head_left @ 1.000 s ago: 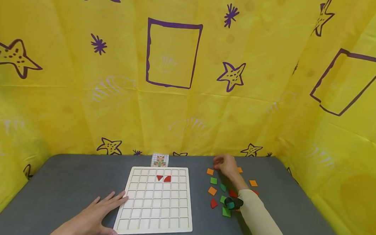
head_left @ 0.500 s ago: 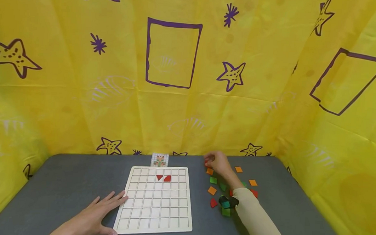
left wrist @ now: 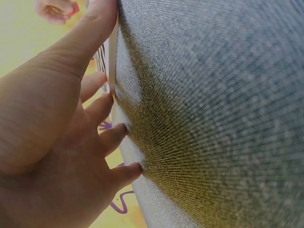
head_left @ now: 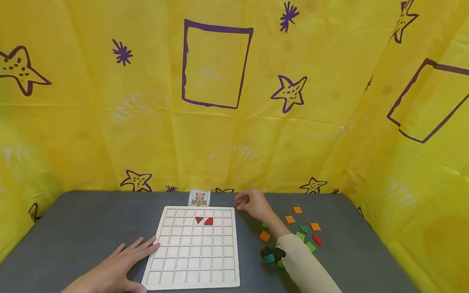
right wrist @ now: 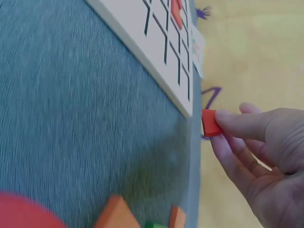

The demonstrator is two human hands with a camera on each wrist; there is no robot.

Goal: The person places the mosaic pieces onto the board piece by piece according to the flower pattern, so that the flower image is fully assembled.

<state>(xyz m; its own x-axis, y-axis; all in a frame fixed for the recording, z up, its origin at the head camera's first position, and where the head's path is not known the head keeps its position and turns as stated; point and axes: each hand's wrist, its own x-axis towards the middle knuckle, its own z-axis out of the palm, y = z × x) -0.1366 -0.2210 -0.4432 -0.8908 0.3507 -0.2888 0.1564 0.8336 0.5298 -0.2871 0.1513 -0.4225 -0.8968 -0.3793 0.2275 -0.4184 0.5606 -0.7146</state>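
Note:
A white gridded board (head_left: 197, 250) lies on the table, with a red triangle (head_left: 199, 220) and a red quarter-circle tile (head_left: 209, 221) in neighbouring cells near its far side. My left hand (head_left: 118, 268) rests with spread fingers at the board's left edge; some fingertips and the thumb touch it. Off the board's far right corner, my right hand (head_left: 255, 205) pinches a small red tile (right wrist: 210, 123) between thumb and fingers, above the table. The held tile's full outline is partly covered by the fingers.
Loose orange, green and red tiles, such as an orange square (head_left: 297, 210) and a red piece (head_left: 317, 240), lie right of the board, some hidden under the right forearm. A small pattern card (head_left: 199, 198) lies behind the board. Yellow cloth (head_left: 318, 146) hangs around the table (head_left: 87, 227).
My right hand has moved left with the red tile, from above the loose tiles to beside the board's far right corner. My left hand has stayed in place.

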